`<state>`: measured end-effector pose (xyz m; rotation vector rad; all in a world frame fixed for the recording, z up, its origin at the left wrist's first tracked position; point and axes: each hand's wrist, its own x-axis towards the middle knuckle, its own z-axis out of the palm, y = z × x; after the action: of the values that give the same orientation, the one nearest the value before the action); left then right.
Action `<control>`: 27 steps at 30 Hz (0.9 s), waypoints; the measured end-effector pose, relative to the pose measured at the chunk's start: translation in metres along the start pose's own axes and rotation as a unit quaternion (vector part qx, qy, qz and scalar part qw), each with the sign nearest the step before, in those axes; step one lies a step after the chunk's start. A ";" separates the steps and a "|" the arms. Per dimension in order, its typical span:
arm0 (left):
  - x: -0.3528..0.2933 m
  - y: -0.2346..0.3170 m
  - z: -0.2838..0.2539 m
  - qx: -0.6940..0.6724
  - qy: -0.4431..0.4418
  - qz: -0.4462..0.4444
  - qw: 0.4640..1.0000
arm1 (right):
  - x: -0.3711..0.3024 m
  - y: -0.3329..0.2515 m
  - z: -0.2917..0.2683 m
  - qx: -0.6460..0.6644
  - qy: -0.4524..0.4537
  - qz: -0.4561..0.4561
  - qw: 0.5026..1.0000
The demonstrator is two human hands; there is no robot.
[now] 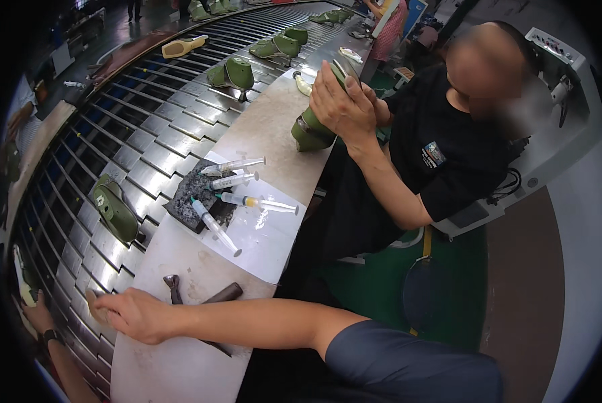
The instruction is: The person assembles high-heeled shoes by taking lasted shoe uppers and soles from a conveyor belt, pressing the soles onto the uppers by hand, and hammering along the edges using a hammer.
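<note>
My right hand [143,317] reaches across from the lower right, palm down, over the bench's edge. Its fingers are closed on a tan rounded piece [95,306], seen edge-on and partly hidden. My left hand is out of view. Beside my right forearm lie a dark metal tool [173,287] and a brown cylindrical handle [226,293], both partly covered by the arm. Farther up the bench, several syringes [215,225] have their tips at a dark, stained block [188,201] on a white sheet [274,235]. A green shoe form [115,208] sits on the conveyor close by.
The slatted metal conveyor [156,127] curves along the bench [180,373], carrying green shoe forms [232,75] and a tan sole-shaped piece [183,46]. A co-worker [442,141] at right handles a shoe. Another person's hand [39,314] with a wristband is at far left.
</note>
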<state>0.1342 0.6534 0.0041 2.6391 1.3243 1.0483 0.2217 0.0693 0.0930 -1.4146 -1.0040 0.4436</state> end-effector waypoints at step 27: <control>-0.458 0.167 -0.372 -0.211 -0.053 -0.011 0.976 | -0.091 -0.075 -0.005 -0.084 -0.030 0.133 0.987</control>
<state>-0.1499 0.1158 0.0845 2.3230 0.9768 1.0321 0.1537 -0.0169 0.1365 -1.7059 -0.9205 0.6126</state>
